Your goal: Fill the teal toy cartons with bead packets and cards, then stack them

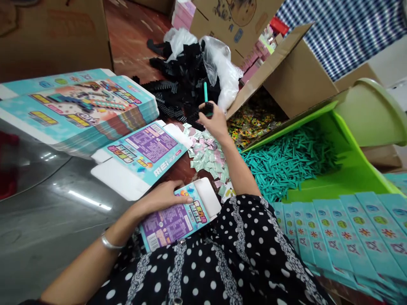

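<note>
My left hand (163, 197) rests on top of a small teal and purple printed box (178, 218), holding it against my lap with its white end flap open. My right hand (214, 120) reaches forward over the table and grips a black plastic piece (205, 111) together with a thin teal stick (205, 91) that points upward. Just beyond it lies a heap of black plastic parts (184, 80) on a clear bag. Under my right forearm is a scatter of small pastel sachets (208, 156).
A stack of flat teal cartons (79, 110) lies at left, one unfolded carton (143, 156) beside it. A green bin (349, 169) full of teal sticks (286, 163) stands at right. A cardboard box (286, 72) holds colourful packets. Finished teal boxes (343, 237) line the lower right.
</note>
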The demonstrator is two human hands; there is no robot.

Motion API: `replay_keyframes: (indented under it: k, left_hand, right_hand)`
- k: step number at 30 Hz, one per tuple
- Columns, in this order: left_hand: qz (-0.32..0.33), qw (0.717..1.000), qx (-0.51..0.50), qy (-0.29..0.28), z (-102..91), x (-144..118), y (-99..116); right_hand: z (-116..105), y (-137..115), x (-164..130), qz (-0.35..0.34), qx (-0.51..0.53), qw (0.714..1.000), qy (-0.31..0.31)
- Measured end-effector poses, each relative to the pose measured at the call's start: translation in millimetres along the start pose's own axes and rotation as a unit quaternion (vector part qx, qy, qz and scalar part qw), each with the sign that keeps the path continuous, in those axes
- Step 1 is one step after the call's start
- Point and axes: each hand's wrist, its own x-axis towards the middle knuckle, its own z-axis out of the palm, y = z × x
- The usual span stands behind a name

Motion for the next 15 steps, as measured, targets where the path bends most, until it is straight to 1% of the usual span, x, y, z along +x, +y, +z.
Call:
replay_keyframes:
  k: [1, 3, 4, 6, 8, 10, 13, 15]
  left_hand:
    - [0.0, 1.0, -0.007, 0.004, 0.2, -1, 0]
    - [-0.002, 1.0, -0.025, 0.012, 0.8, -3, 1]
    - [-0.005, 0.999, -0.032, 0.016, 1.2, -4, 2]
    - [-0.016, 0.999, -0.041, 0.026, 1.8, -6, 4]
    - [-0.02, 0.997, -0.048, 0.052, 2.1, -8, 7]
    - [-0.001, 0.993, -0.044, 0.108, 2.4, -9, 13]
    - [0.049, 0.981, -0.024, 0.187, 5.1, -9, 26]
    - [0.072, 0.975, -0.019, 0.209, 9.5, -10, 37]
  right_hand:
    - [-19, -3, -17, 0.016, 0.069, 0.997, -0.004]
    - [-53, -10, -58, 0.059, 0.181, 0.981, -0.022]
    - [-66, -14, -79, 0.083, 0.219, 0.972, -0.028]
    - [-85, -23, -120, 0.125, 0.267, 0.955, -0.024]
    - [-95, -32, -154, 0.153, 0.288, 0.945, -0.013]
    - [-100, -40, -178, 0.166, 0.289, 0.943, -0.012]
    - [-103, -51, -199, 0.171, 0.27, 0.947, -0.027]
    - [-106, -59, -204, 0.147, 0.248, 0.956, -0.043]
